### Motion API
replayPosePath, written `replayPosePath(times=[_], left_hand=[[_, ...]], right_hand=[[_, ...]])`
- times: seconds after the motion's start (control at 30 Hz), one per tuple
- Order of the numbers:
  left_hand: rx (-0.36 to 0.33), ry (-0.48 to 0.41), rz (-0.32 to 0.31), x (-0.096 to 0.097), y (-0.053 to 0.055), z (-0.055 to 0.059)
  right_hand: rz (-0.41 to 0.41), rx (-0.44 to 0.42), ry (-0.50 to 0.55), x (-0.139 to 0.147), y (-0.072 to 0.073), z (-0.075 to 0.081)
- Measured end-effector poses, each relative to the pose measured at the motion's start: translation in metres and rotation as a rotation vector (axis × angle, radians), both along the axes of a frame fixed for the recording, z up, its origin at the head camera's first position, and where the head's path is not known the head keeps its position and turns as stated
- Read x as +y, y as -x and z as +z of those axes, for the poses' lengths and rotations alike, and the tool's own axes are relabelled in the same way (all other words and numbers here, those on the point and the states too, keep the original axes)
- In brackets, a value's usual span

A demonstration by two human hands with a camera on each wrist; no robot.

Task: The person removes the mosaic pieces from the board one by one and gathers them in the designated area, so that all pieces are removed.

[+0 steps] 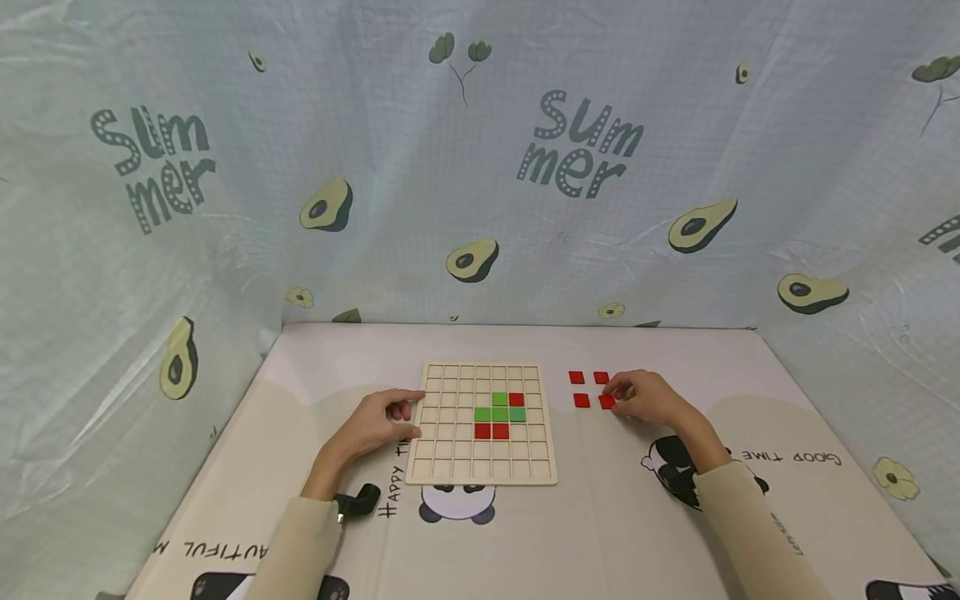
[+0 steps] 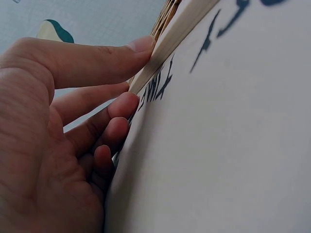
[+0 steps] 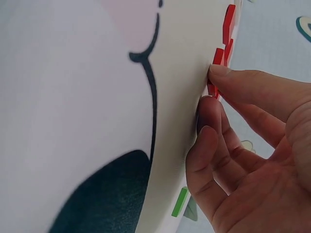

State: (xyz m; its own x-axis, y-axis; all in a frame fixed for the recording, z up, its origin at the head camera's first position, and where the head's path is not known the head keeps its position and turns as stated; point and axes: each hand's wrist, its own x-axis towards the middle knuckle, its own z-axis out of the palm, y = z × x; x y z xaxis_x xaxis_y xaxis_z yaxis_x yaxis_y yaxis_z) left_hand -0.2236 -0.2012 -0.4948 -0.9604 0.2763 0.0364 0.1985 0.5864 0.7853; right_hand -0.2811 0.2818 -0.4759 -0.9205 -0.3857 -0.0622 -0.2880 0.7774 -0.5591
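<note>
A pale wooden grid board (image 1: 442, 450) lies flat on the table. Several green tiles (image 1: 500, 414) and 3 red tiles (image 1: 491, 431) sit together in its squares, right of the middle. My left hand (image 1: 378, 419) is at the board's left side, thumb and forefinger spread apart along the edge. In the left wrist view the thumb touches the board's wooden edge (image 2: 167, 43). Right of the board lie several loose red tiles (image 1: 581, 401) in two rows. My right hand (image 1: 645, 397) pinches the near right red tile (image 1: 606, 402) between thumb and forefinger.
A green tile (image 3: 179, 201) stands out beyond the fingers in the right wrist view. The cloth (image 1: 585, 533) on the table has printed pandas and lettering. A patterned curtain (image 1: 405, 167) closes off the back and both sides.
</note>
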Motion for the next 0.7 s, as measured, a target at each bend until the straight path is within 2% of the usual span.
replayPosePath(times=[0.7], left_hand=[[-0.005, -0.007, 0.002, -0.0004, 0.0005, -0.0003]], right_hand=[[-0.028, -0.007, 0.006, -0.0003, -0.0007, -0.0003]])
